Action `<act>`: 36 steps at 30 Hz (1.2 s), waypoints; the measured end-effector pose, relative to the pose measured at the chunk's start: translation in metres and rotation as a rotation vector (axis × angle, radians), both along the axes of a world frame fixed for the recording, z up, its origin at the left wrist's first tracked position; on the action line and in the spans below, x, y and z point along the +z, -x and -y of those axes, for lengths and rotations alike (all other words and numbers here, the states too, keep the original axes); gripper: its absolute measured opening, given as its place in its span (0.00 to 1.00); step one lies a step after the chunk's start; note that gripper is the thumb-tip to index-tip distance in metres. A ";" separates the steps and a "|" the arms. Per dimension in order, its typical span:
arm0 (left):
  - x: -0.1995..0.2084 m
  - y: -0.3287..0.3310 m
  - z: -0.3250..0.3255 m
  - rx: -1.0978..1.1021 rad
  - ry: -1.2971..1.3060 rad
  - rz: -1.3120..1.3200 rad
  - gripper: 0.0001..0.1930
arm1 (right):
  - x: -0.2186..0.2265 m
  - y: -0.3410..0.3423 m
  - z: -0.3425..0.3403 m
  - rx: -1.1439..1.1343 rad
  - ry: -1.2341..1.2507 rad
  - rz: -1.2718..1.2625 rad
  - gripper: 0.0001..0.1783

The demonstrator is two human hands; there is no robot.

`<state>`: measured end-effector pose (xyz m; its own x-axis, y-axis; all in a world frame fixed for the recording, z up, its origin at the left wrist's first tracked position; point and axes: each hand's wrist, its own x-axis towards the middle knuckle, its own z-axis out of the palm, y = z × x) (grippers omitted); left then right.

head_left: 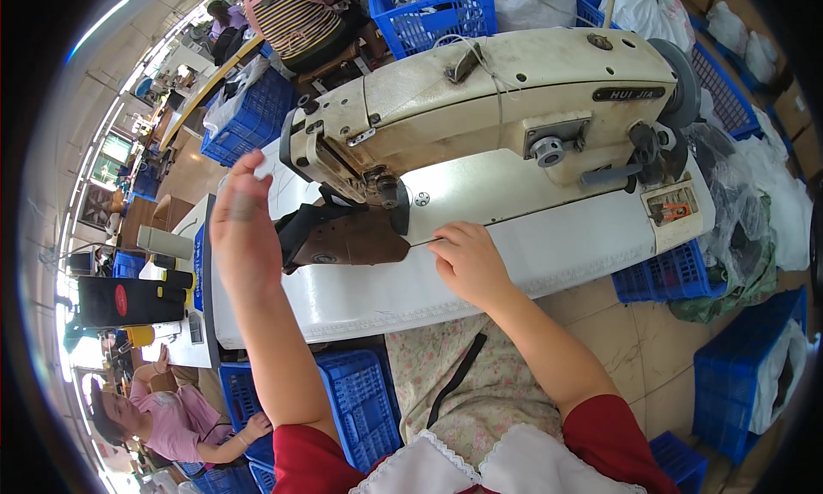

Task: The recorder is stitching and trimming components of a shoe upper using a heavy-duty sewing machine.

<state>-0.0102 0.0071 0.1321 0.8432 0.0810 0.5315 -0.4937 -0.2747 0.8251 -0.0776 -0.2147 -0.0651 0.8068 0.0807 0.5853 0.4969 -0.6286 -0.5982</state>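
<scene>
A cream sewing machine point(446, 108) stands on a white table. Under its needle end lies a brown piece of material point(360, 239) with a small round fitting, joined to folded black fabric point(302, 224). My left hand point(244, 224) is raised left of the black fabric, fingers pointing up and a greyish band round one finger. It looks open, with nothing visible in it. Just right of the brown piece, my right hand point(467, 258) rests on the front edge of the machine bed. Its fingers are slightly bent and apart, with nothing visible in them.
Blue crates stand behind the machine point(433, 18), at the right point(746, 374) and beside my lap point(360, 400). A black strip point(459, 378) lies on my floral apron. Small orange-handled snips point(673, 209) sit at the table's right end. A co-worker point(176, 421) sits at the left.
</scene>
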 end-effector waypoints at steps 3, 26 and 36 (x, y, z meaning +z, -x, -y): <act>0.030 0.013 0.001 -0.540 0.686 -0.093 0.08 | 0.000 0.000 0.000 0.005 -0.005 0.000 0.09; -0.206 0.210 -0.007 -0.482 -0.465 -0.322 0.05 | 0.041 -0.043 -0.098 0.159 -1.337 -0.695 0.23; -0.206 0.208 -0.004 -0.500 -0.359 -0.222 0.05 | 0.052 -0.055 -0.102 0.128 -1.265 -0.813 0.25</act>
<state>-0.2179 0.0114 -0.0735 0.8259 -0.4994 0.2617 -0.4620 -0.3334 0.8218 -0.0222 -0.1132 -0.0129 0.9628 -0.0276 -0.2689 -0.2164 0.5177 -0.8278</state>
